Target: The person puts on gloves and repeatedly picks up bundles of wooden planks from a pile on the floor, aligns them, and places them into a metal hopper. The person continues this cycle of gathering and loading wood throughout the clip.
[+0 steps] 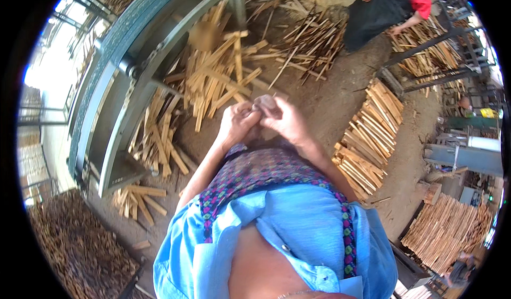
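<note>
My left hand (237,122) and my right hand (288,119) meet in front of my waist, fingers curled in and fingertips close together. Between them is a small greyish-brown thing (264,103), mostly covered by the fingers; I cannot make out its kind. Both hands are held above a patterned purple apron (261,163) worn over a blue shirt (298,208). Just beyond the hands lies a loose heap of wooden strips (213,83) on the ground, with none of it touched.
A blue-green metal machine frame (114,64) with a chain curves along the left. Stacked wood slats (370,134) lie at right, darker strips (314,41) farther off. A person in red with a dark apron (367,22) bends beside another wood pile (426,54).
</note>
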A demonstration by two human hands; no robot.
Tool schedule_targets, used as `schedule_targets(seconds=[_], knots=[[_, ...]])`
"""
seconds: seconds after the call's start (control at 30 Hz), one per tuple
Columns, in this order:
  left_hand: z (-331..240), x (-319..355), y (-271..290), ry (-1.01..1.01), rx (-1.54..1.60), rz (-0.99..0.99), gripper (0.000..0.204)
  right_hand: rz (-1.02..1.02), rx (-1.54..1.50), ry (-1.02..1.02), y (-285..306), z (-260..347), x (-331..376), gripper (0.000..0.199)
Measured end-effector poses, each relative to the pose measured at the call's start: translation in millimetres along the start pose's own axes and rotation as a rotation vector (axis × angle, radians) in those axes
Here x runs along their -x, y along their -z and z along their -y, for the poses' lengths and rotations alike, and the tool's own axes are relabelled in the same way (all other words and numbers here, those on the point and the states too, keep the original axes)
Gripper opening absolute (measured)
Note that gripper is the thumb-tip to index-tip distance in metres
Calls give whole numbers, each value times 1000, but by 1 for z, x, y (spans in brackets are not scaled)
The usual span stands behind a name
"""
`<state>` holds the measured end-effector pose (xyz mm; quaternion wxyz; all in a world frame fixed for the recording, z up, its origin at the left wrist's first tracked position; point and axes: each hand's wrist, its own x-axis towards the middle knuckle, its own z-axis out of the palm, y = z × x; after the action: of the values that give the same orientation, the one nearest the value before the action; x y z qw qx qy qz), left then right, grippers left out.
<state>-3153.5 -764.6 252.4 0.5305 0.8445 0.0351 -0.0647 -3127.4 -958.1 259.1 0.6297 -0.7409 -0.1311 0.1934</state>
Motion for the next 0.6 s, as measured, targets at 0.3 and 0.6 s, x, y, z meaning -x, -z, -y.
schedule_targets(seconds=[0.3, 0.6], knots=[[-12, 4, -3, -136, 145, 27, 24, -149, -238, -192, 8, -11, 20, 22], [-18, 12, 1, -214, 5, -177, 15, -344, 77, 221, -11, 9, 7, 4]])
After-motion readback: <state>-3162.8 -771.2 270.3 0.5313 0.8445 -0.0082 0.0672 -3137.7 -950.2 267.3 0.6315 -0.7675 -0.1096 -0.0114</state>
